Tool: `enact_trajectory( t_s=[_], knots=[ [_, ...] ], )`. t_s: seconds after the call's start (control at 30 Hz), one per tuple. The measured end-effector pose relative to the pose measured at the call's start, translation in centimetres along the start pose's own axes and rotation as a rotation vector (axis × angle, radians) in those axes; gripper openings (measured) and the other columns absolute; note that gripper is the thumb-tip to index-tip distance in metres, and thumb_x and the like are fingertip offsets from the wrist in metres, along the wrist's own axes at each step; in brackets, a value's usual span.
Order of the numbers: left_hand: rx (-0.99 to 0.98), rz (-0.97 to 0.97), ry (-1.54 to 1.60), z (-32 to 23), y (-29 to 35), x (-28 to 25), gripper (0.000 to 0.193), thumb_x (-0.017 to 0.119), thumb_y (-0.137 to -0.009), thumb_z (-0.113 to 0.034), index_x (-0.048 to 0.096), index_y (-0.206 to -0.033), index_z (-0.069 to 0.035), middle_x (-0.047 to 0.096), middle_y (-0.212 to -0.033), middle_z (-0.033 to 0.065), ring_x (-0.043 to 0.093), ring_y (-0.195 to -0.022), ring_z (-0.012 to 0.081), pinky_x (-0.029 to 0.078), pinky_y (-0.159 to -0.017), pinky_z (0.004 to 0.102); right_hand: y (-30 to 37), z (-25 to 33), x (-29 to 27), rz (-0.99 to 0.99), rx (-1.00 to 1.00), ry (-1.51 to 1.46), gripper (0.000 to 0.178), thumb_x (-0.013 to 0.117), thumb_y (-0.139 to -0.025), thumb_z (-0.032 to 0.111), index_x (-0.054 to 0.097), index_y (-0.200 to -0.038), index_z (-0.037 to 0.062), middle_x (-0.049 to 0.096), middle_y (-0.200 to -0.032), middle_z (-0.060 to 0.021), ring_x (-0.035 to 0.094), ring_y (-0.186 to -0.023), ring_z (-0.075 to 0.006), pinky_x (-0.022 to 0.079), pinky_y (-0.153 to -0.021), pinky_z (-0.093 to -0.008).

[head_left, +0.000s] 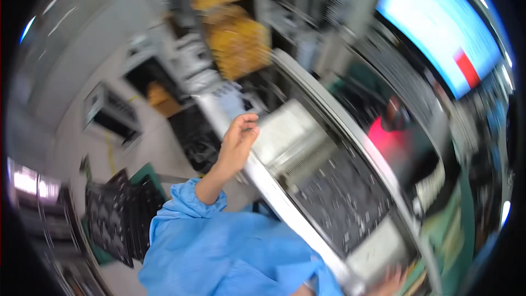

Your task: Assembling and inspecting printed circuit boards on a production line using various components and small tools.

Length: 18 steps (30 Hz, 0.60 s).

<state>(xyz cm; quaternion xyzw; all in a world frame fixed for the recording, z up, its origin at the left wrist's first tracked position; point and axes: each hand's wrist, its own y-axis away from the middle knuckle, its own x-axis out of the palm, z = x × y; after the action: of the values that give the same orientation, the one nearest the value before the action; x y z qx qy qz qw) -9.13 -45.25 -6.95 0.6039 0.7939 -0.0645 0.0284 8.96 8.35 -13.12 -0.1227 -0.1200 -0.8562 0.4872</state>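
Note:
My left hand [236,143] hovers by the near rim of a long metal-framed conveyor [285,207]. Its fingers are loosely bent and a little apart, and I see nothing held in them. Close to its fingertips is a pale flat plate [289,131] in the frame. Farther along the frame lies a dark panel dotted with many small light parts [342,200]. Low on the right, my right hand [388,282] is at the frame's end, beside another pale plate [378,249]. Motion blur smears its fingers, so what they touch does not show.
Yellow bags or packets [235,38] are stacked beyond the frame. A lit screen [441,19] stands at upper right, above a red glow [386,134]. Black racks [118,216] stand at lower left; a dark box-like unit [112,114] sits on the floor farther off.

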Motion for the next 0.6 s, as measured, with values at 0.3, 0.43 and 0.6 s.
enact_trajectory(
  t_s=[0.3,0.43,0.6],
  knots=[
    [0.22,-0.432,0.272,-6.8,-9.2,-10.4,0.018,0.059,-0.095,-0.014,0.058,-0.111,-0.006,0.063,-0.096,0.0024,0.058,-0.081,0.009,0.046,-0.065,0.0239,-5.5,-10.9,-3.2,0.057,-0.149,0.104,0.059,0.058,-0.095,0.032,0.037,-0.141,-0.0003,0.049,-0.137,-0.0181,0.052,-0.121,-0.0308,0.043,-0.101,-0.0412],
    [0.27,-0.352,0.34,-9.6,-14.4,-9.1,0.03,0.06,-0.093,-0.02,0.054,-0.117,-0.002,0.063,-0.105,0.0084,0.062,-0.083,0.0144,0.049,-0.066,0.0279,-3.4,-12.1,-5.9,-0.045,-0.23,0.195,0.056,0.058,-0.094,0.031,0.04,-0.137,0.0001,0.05,-0.134,-0.0179,0.053,-0.117,-0.0303,0.043,-0.099,-0.0413],
    [0.103,-0.258,0.623,-11.5,-19.6,-8.6,0.045,0.055,-0.093,-0.029,0.047,-0.124,0.003,0.061,-0.11,0.0184,0.064,-0.089,0.027,0.055,-0.074,0.0371,0.2,-13.0,-9.3,-0.199,-0.328,0.314,0.052,0.06,-0.093,0.031,0.044,-0.133,0.0006,0.052,-0.13,-0.0176,0.054,-0.113,-0.0297,0.044,-0.097,-0.0415]
  ],
)
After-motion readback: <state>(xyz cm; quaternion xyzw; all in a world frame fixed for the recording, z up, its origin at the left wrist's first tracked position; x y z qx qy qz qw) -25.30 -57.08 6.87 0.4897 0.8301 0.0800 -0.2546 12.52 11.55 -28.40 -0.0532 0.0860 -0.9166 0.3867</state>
